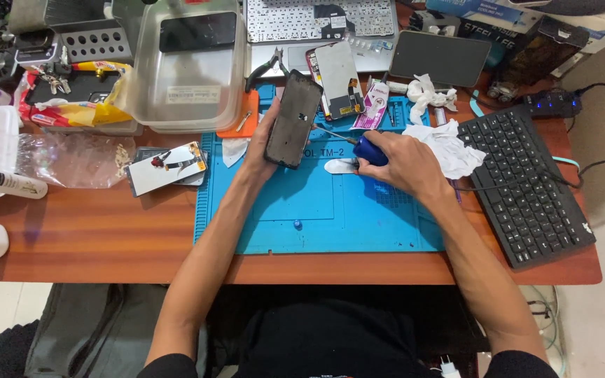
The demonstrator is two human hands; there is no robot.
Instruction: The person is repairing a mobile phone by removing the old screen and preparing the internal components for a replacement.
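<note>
Here, the left hand (264,143) is clamped around a dark phone (293,119), holding it tilted above the blue work mat (316,217) on the wooden counter (92,238). The right hand (400,162) is closed on a blue-handled screwdriver (365,149), whose thin shaft points toward ten o'clock and meets the phone's right edge. At three o'clock from the right hand lies crumpled white tissue (449,147), with a black keyboard (526,185) beyond. At twelve o'clock from the phone rests an opened phone panel (337,78); at nine o'clock, a clear plastic box (187,70).
</note>
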